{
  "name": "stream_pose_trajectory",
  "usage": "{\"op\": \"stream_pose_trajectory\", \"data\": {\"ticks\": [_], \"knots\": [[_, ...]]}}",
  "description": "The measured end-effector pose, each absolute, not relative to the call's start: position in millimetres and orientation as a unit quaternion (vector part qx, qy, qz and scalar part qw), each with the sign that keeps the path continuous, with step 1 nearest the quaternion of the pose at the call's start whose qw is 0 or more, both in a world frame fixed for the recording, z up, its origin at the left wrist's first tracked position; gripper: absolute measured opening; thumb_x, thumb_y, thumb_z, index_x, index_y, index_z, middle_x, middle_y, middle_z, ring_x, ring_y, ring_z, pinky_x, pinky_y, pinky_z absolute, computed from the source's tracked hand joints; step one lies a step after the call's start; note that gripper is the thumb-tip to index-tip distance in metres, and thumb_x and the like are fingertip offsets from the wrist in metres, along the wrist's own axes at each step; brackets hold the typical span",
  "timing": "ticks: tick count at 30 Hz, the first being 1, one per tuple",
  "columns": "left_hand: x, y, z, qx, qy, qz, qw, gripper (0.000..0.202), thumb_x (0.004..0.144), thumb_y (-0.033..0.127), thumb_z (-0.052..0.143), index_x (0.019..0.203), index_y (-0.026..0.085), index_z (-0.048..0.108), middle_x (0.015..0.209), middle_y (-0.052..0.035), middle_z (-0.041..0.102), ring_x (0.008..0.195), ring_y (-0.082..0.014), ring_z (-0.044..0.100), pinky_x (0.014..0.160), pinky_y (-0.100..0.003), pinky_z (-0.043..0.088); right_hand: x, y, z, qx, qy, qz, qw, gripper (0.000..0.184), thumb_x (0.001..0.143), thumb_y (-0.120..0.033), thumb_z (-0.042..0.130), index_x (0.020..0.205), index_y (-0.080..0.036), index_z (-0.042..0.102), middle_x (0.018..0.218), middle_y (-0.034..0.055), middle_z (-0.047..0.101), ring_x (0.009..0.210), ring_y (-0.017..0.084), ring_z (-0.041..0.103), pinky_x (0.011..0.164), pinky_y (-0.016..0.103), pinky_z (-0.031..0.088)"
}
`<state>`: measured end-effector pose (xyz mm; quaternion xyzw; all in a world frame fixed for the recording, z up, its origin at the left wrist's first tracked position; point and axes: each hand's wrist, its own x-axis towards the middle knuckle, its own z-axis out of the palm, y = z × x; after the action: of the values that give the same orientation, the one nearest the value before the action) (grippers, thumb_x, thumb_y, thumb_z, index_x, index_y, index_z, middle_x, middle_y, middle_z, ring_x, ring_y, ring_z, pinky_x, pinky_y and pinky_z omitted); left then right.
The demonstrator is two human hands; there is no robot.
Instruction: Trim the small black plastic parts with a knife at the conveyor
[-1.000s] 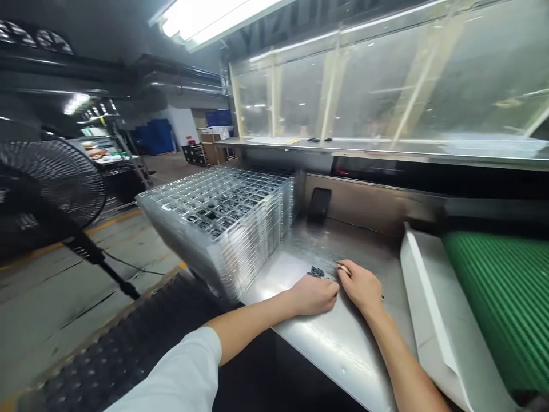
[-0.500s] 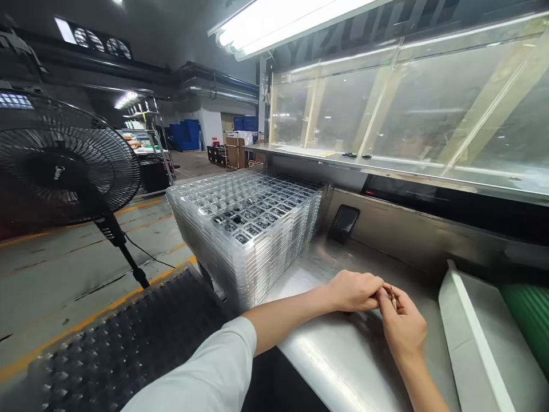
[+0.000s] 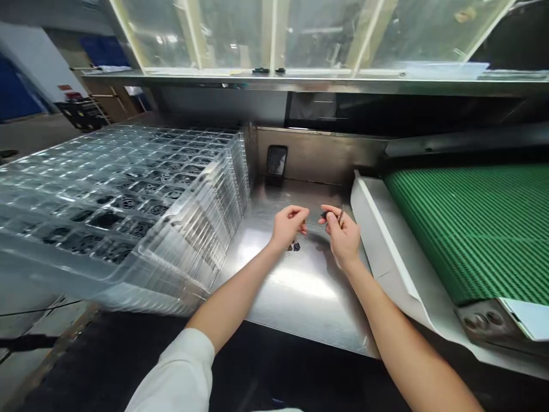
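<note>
While the right hand [image 3: 341, 237] pinches a small dark part [image 3: 326, 215] between thumb and forefinger, a thin metal sliver [image 3: 341, 217] sticks up at the same fingertips, too fine to tell whether it is a pin or a tweezer tip. The left hand [image 3: 288, 226] hovers just beside it, fingers loosely curled, with nothing visible in them. The step in hand looks like close work on one small part taken from a little heap of similar dark parts [image 3: 294, 246], which lies on the bench at six o'clock from the fingertips, just below the left hand. A grip this small seems to call for steady fingertips and a firm pinch.

The stainless steel bench [image 3: 300, 292] shines bare around the hands. At nine o'clock rises a tall stack of clear plastic trays [image 3: 128, 212], with dark round parts showing in its cells. A phone [image 3: 276, 165] leans against the steel back panel [image 3: 317, 154] at twelve. At three o'clock, a white board edge [image 3: 377, 246] runs beside a green ribbed conveyor belt [image 3: 467, 229]. Above stands a steel shelf [image 3: 300, 80] backed by glass panels [image 3: 274, 34], and blue crates [image 3: 105, 50] show far off at eleven o'clock
</note>
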<state>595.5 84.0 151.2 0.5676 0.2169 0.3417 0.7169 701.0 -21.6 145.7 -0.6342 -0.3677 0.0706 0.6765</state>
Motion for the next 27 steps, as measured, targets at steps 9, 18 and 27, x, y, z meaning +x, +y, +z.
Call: {"op": "stream_pose_trajectory", "data": {"ticks": [9,18,27], "knots": [[590.5,81.1,157.0,0.385,0.154,0.232,0.880,0.025,0.080,0.033,0.074,0.090,0.012,0.066,0.071,0.0001,0.059,0.054,-0.0089,0.055,0.051,-0.022,0.046,690.8,-22.3,147.3,-0.595,-0.393,0.135,0.688,0.038,0.092,-0.053,0.066,0.113,-0.021,0.061,0.071,-0.0027,0.058,0.061,0.013,0.054,0.053,0.024,0.041],[591.1,80.8,154.4,0.392,0.145,0.230,0.879,0.014,0.082,0.026,0.066,0.086,0.013,0.062,0.070,0.0009,0.056,0.045,-0.0040,0.040,0.041,-0.018,0.028,690.4,-22.7,146.7,-0.613,-0.409,0.155,0.658,0.039,0.089,-0.047,0.065,0.116,-0.019,0.072,0.076,-0.0001,0.062,0.059,0.012,0.047,0.052,0.025,0.037],[589.3,75.7,158.4,0.543,0.182,0.245,0.783,0.027,0.093,0.041,0.062,0.084,0.019,0.050,0.059,0.0052,0.052,0.039,-0.0020,0.028,0.040,-0.017,0.014,692.6,-22.2,144.0,-0.601,-0.444,0.167,0.644,0.041,0.088,-0.042,0.062,0.122,-0.020,0.069,0.075,-0.0012,0.059,0.062,0.013,0.049,0.055,0.026,0.037]]}}
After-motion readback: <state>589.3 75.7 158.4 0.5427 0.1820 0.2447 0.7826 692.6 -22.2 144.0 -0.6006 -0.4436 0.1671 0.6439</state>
